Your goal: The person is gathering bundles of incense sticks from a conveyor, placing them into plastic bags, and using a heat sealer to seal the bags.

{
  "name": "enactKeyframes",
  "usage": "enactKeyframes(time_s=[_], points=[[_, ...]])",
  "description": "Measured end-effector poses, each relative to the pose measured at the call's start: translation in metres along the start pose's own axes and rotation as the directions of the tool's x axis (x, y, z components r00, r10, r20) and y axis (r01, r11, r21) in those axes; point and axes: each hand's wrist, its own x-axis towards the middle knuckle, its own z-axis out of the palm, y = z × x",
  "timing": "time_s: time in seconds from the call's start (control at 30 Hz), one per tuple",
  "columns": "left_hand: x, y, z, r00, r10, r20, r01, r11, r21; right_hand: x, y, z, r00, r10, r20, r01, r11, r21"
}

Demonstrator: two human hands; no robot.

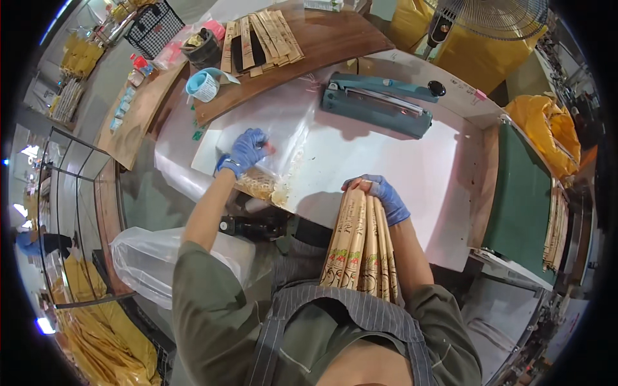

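Note:
My left hand [248, 151], in a blue glove with bare fingertips, is over clear plastic bags [293, 138] at the left of the white work surface. Its fingers are curled and seem to pinch the plastic film; the exact grip is partly hidden. Near the front edge, my right hand [381, 195], gloved the same way, is closed around the upper end of a bundle of long, narrow tan paper packets [360, 248]. They have dark printing and red-green pictures, and fan out downward against my striped apron [367, 309].
A teal heat sealer [376, 106] stands at the back. More tan packets [264, 40] lie on a brown board [335, 32], beside a tape roll [203, 85] and a dark pot [201, 50]. A fan [486, 16] is behind; a green panel [518, 193] borders the right.

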Motion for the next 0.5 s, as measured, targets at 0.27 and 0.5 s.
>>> enactKeyframes(time_s=[0.27,0.5], points=[[-0.02,0.149,0.054,0.987,0.159,0.001,-0.159,0.985,-0.067,0.052,0.038,0.026,0.991,0.134,0.027,-0.133,0.99,-0.049],[-0.035,0.149,0.009,0.912,-0.359,-0.197,0.305,0.917,-0.256,0.027,0.026,-0.001,0.994,0.098,0.041,-0.104,0.977,0.185]])
